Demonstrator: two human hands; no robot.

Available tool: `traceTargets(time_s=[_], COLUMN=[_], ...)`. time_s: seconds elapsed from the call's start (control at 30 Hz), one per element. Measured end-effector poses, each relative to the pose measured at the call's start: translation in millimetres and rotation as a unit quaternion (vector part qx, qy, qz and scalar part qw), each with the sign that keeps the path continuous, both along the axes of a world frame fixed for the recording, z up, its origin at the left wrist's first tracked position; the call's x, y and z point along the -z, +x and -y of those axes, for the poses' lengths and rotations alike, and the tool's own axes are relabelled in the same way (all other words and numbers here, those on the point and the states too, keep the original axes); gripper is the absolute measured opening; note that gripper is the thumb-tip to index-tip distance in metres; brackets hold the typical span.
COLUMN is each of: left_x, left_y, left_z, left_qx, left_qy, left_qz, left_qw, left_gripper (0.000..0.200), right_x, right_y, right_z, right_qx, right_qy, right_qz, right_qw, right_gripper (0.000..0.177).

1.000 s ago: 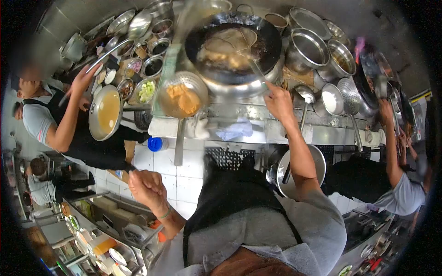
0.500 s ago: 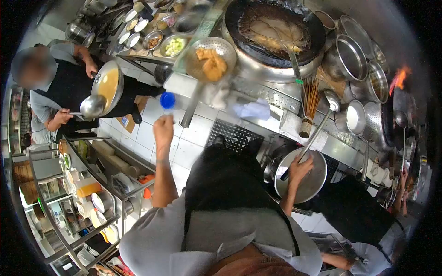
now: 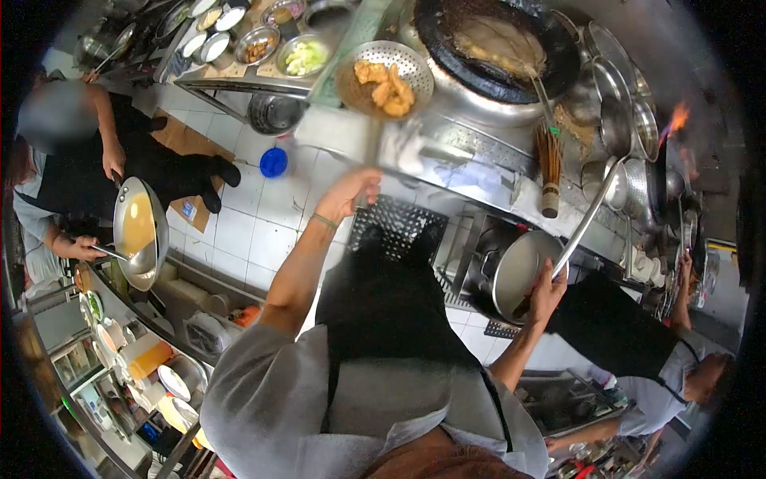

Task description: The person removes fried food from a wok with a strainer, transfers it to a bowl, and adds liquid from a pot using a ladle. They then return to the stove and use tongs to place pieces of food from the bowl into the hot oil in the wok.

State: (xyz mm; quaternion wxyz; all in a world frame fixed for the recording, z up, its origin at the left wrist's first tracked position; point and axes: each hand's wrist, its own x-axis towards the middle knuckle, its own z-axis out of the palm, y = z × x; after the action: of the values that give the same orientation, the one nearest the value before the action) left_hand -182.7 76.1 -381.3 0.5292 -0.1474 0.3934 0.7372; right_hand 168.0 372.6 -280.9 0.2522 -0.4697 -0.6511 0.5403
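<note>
My left hand (image 3: 353, 191) is closed around the lower end of the handle of a perforated strainer (image 3: 411, 65). Golden fried pieces (image 3: 388, 88) lie in the strainer, whose bowl sits at the counter edge beside the wok. My right hand (image 3: 546, 294) grips the long handle of a metal ladle (image 3: 615, 128). The ladle slants up and right, its bowl near the stacked metal bowls. Under my right hand stands a wide metal pot (image 3: 511, 275). A large wok (image 3: 495, 48) with bubbling oil and a thin wire loop is at the top.
A bamboo brush (image 3: 550, 176) lies by the wok. Bowls of ingredients, including chopped greens (image 3: 306, 58), stand upper left. A co-worker at left holds a pan (image 3: 137, 227) and ladle. Another person works at right near a flame (image 3: 678, 117). A blue lid (image 3: 273, 162) is near the tiled floor.
My left hand has moved right and closed on the strainer handle. My right hand has moved right, raising the ladle away from the pot. The co-worker at left has shifted lower in view.
</note>
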Motion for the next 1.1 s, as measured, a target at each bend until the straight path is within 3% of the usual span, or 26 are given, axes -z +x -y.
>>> traceTargets(time_s=[0.1, 0.13, 0.27, 0.33, 0.43, 0.5, 0.6, 0.7, 0.8, 0.93, 1.1], left_x=[-11, -13, -27, -50, -81, -80, -70, -60, -55, -68, -63], left_y=[3, 6, 14, 11, 10, 8, 8, 21, 29, 34, 26], left_z=[2, 7, 29, 37, 37, 33, 37, 45, 49, 54, 53], left_qx=[-0.026, -0.023, -0.035, -0.032, -0.041, -0.014, -0.007, -0.023, -0.051, -0.028, -0.015], left_qy=[0.014, -0.002, -0.032, -0.060, -0.080, -0.067, -0.021, 0.027, -0.002, 0.021, 0.038], left_qz=[-0.023, -0.057, -0.132, -0.161, -0.245, -0.235, -0.160, -0.068, -0.058, -0.106, -0.071], left_qw=[0.999, 0.998, 0.990, 0.985, 0.965, 0.970, 0.987, 0.997, 0.997, 0.994, 0.997], left_gripper=[0.013, 0.014, 0.018, 0.020, 0.022, 0.022, 0.019, 0.016, 0.016, 0.014, 0.017], right_x=[-35, -55, -80, -83, -55, -82, -76, -74, -78, -95, -82], right_y=[-23, -45, -98, -130, -182, -189, -191, -193, -192, -182, -185], right_z=[65, 90, 143, 154, 171, 197, 205, 185, 179, 182, 174], right_qx=[-0.101, -0.126, -0.193, -0.247, -0.285, -0.265, -0.265, -0.212, -0.215, -0.245, -0.236], right_qy=[-0.063, -0.068, -0.121, -0.119, 0.175, -0.108, -0.343, -0.514, -0.536, -0.468, -0.462], right_qz=[-0.075, -0.078, -0.018, -0.016, -0.032, 0.034, -0.050, -0.076, -0.067, -0.053, -0.058], right_qw=[0.990, 0.987, 0.974, 0.962, 0.942, 0.957, 0.900, 0.828, 0.814, 0.847, 0.853], right_gripper=[0.020, 0.029, 0.048, 0.049, 0.048, 0.042, 0.028, 0.028, 0.030, 0.032, 0.034])
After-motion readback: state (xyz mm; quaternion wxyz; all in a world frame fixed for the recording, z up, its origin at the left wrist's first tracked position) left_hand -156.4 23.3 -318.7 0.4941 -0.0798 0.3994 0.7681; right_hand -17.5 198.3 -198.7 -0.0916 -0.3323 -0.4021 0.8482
